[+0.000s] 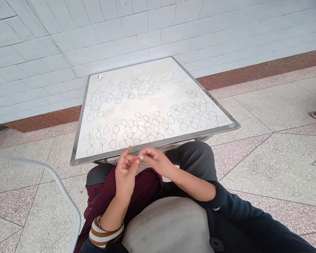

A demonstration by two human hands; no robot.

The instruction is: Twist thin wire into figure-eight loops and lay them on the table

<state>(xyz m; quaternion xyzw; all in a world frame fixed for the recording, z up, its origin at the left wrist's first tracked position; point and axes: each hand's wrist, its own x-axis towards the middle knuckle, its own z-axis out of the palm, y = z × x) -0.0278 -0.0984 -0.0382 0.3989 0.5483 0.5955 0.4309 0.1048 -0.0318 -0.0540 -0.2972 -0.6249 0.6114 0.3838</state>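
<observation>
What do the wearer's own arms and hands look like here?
The left grip and right grip are bare, ungloved hands. The left arm wears a brown-and-white striped cuff; the right arm wears a dark navy sleeve, bunched at its end.

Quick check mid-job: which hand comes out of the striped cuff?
The left hand: its cuff has brown and pale stripes, while the right hand comes out of a plain dark sleeve.

- Here's a thin strand [139, 159], mostly hidden, pinched by left hand [125, 168] and right hand [156, 160]!
- Fine wire figure-eights [147, 123] lie flat up front!
- Tailed single loops [132, 86] sit behind!
</observation>
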